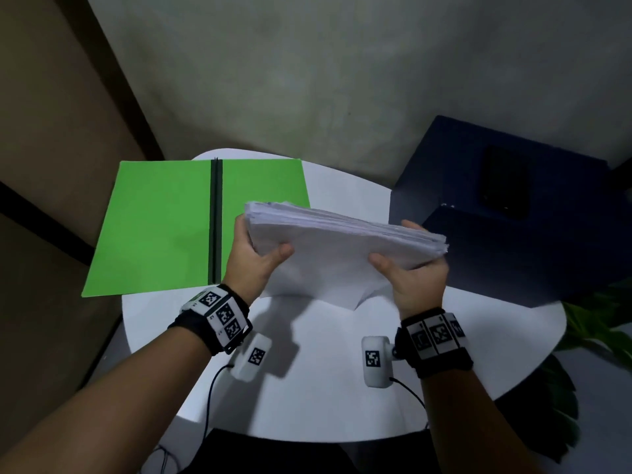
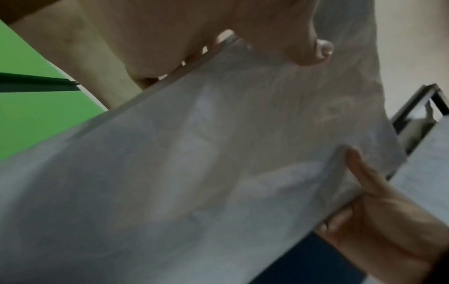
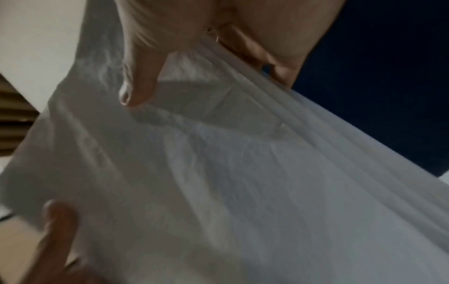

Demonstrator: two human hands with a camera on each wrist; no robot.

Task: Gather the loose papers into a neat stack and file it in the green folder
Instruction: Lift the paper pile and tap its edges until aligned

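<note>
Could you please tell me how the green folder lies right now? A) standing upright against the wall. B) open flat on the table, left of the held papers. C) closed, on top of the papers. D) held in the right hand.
B: the green folder lies spread open on the table, both hands gripping the paper stack to its right.

- A small office-like or home corner is suggested, though it cannot be told which.
- A round white table (image 1: 342,398) is set against a plain grey wall (image 1: 307,80).
- A dark blue box (image 1: 496,241) is seen right, leaves of a plant (image 1: 602,323) beside it.
</note>
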